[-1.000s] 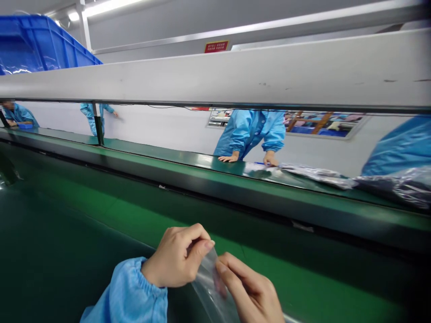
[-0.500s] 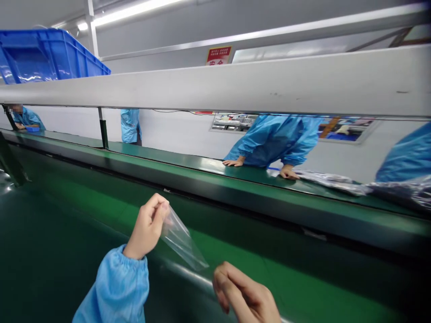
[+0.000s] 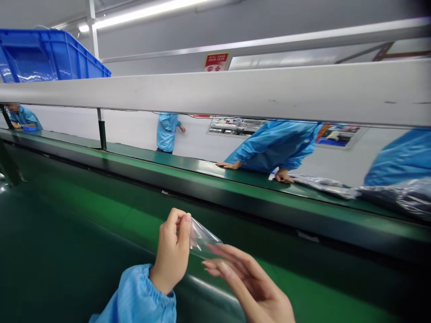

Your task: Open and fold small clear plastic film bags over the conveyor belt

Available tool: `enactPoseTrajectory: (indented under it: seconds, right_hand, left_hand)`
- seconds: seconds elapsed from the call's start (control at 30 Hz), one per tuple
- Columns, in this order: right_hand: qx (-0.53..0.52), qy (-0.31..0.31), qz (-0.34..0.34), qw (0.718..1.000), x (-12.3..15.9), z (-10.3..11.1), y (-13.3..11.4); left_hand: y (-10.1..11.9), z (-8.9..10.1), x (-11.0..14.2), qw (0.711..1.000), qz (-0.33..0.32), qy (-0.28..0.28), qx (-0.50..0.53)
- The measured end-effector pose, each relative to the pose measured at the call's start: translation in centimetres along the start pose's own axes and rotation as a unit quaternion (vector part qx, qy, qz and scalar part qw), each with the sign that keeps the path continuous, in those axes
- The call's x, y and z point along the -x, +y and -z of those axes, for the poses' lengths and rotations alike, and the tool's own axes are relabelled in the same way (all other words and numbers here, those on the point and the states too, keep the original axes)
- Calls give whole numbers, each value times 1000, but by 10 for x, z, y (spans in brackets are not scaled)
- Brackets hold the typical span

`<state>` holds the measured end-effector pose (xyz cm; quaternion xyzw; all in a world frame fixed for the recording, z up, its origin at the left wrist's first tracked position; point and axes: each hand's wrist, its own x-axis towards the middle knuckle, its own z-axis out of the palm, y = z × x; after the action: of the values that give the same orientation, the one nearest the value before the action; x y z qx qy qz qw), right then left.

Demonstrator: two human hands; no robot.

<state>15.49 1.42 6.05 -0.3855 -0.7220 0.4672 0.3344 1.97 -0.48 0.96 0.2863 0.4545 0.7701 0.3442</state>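
A small clear plastic bag [image 3: 202,235] hangs in the air, pinched at its upper left corner by my left hand [image 3: 173,249]. My left thumb and forefinger are closed on it. Close by on the right, my right hand [image 3: 249,287] has its fingers stretched out and apart. Its fingertips are at the bag's right end, the forefinger overlapping the film; whether they touch it I cannot tell. Below both hands lies the green work surface [image 3: 101,278].
A green conveyor belt [image 3: 144,224] runs across, with a raised green ledge [image 3: 188,179] behind it. Overhead spans a grey beam [image 3: 202,92], a blue crate [image 3: 54,56] on its left. Across the ledge a co-worker [image 3: 269,146] leans near silvery bags [image 3: 397,193]; other people stand beyond.
My left hand has moved right and slightly down with the bag. The right hand has opened its fingers and come up to the bag's end. A person in the background has shifted right.
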Motion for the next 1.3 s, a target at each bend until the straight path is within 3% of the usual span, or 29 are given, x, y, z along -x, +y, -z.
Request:
enactPoseTrajectory:
  seconds: [0.23,0.37,0.47,0.53,0.7,0.8,0.9,1.0,1.2,1.3]
  right_hand:
    - [62,108,-5,992,-8,7,-2]
    - [100,162,-4,982,-12,15,-6]
    - [98,157,-4,983,-14,25,-2]
    - [85,124,-20,988,-15,32,4]
    - [26,24,-51,998,-21,32,9]
    - [12,12,-59,998,-23,22,4]
    - [23,43,-55,997,-24,18,4]
    - [53,28,-60,996,-23,23,9]
    - [56,-85,-108,989,-21,30,16]
    - [31,-104,-115,987,-20,28,15]
  left_hand:
    - [-1,-6,3,994,52,-91,34]
    - [5,1,-2,973,105,-199,55]
    - [11,5,-2,947,137,-289,38]
    - [13,5,-1,937,152,-312,34]
    - [7,1,-1,962,127,-237,54]
    - [0,-1,-2,974,120,-185,52]
    - [-2,0,-3,974,118,-192,30]
    - [1,2,-4,972,107,-207,-6]
    - [1,7,-9,967,130,-217,17]
    - [-2,8,-11,965,135,-223,36]
